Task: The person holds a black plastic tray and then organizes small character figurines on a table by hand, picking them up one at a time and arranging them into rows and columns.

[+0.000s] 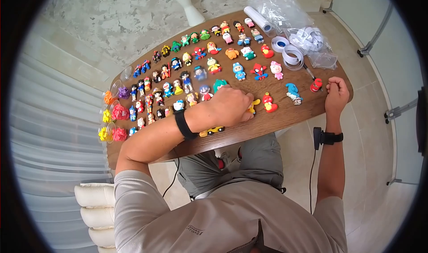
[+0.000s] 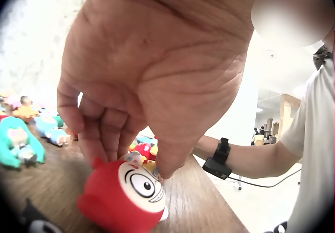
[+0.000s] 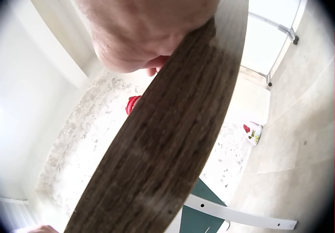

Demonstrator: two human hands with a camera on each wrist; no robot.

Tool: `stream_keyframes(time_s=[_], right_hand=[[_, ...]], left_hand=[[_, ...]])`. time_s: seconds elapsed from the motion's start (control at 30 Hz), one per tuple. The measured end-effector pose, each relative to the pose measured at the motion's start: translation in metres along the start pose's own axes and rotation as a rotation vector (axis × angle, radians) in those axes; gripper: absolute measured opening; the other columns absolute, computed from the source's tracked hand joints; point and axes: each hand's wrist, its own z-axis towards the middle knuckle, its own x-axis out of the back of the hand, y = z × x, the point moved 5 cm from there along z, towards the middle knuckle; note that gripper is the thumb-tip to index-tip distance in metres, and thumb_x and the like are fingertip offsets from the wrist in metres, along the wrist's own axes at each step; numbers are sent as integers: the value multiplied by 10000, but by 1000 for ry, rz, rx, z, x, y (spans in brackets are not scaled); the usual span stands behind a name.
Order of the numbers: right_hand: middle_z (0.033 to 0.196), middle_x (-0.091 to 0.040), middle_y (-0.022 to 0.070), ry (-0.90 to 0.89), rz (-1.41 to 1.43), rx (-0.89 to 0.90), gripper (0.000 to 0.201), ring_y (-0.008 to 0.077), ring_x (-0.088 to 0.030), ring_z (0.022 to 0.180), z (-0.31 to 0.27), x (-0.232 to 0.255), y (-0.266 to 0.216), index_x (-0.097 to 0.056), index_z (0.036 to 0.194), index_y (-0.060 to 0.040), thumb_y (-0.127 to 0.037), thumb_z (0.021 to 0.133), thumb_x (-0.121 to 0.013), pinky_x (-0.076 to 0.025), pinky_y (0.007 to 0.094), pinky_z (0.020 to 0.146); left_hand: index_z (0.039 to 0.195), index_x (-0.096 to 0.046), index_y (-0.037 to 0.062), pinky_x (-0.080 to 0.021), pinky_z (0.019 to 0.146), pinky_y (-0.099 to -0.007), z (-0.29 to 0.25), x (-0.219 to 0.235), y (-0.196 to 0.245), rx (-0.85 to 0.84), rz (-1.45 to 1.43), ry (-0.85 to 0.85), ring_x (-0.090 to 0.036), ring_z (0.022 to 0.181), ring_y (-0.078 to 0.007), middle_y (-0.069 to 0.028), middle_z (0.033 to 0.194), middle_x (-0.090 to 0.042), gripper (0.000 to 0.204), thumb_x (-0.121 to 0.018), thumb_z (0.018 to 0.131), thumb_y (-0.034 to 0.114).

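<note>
My left hand (image 1: 232, 104) (image 2: 157, 60) reaches down over the lower middle of the table, fingers and thumb bent around a small yellow figure (image 1: 254, 105), mostly hidden by the hand. In the left wrist view a red one-eyed figure (image 2: 123, 199) stands just in front of the fingertips and covers what they grip. My right hand (image 1: 336, 95) (image 3: 152, 23) rests loosely curled at the table's right edge, holding nothing. Beside it, apart from the fingers, is a small red item (image 1: 316, 84). A red figure (image 1: 269, 102) and a blue figure (image 1: 293, 93) lie between the hands.
Rows of small figures cover the table (image 1: 249, 130). Clear cups with orange, yellow, pink and purple pieces (image 1: 119, 112) stand at the left end. Towards the back right are a white roll (image 1: 257, 18), rolls of tape (image 1: 293, 57) and crumpled clear plastic (image 1: 281, 10).
</note>
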Motion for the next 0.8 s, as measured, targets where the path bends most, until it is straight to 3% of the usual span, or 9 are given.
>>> stream_keyframes(time_s=[0.3, 0.4, 0.5, 0.6, 0.7, 0.8], right_hand=[[723, -609, -17, 1, -29, -3, 125, 38, -519, 650, 0, 0, 0, -697, 922, -24, -30, 917, -573, -382, 206, 580], [726, -611, -16, 10, -33, 19, 126, 39, -523, 650, 0, -1, 0, -698, 925, -25, -29, 918, -572, -385, 206, 580], [731, -613, -13, -4, -34, -3, 128, 44, -537, 659, 1, 1, -1, -697, 927, -26, -27, 920, -570, -397, 207, 587], [733, -614, -11, -9, -30, -19, 129, 49, -548, 669, -1, 1, -2, -696, 925, -26, -25, 922, -567, -407, 207, 595], [740, -615, -9, -6, -27, -3, 129, 51, -546, 670, 0, 1, -2, -692, 925, -25, -21, 923, -563, -409, 206, 596], [750, -612, -9, -14, -2, 16, 127, 51, -541, 668, -1, 1, 0, -682, 928, -21, -13, 921, -555, -407, 205, 594]], left_hand=[[1011, -638, 10, -524, 768, -486, -2, -2, 0, -96, -23, 92, -696, 872, -369, -150, 918, -707, 408, -725, 876, 385], [1071, -643, 33, -523, 785, -496, -1, -3, 0, -73, -95, 17, -695, 892, -370, -142, 935, -718, 412, -720, 881, 391], [1148, -642, 72, -529, 813, -492, -5, 20, -17, 62, -87, 37, -694, 907, -372, -137, 939, -727, 425, -709, 889, 404], [1229, -634, 88, -543, 854, -474, -4, 38, -67, 143, -107, 133, -682, 978, -370, -172, 1003, -717, 473, -696, 893, 415], [1217, -639, 66, -541, 864, -474, -9, 31, -99, 238, 46, 103, -668, 1029, -365, -193, 1057, -705, 480, -698, 891, 413], [1213, -644, 48, -537, 882, -474, -17, 19, -99, 281, 31, 8, -662, 1057, -362, -202, 1088, -697, 488, -696, 895, 414]])
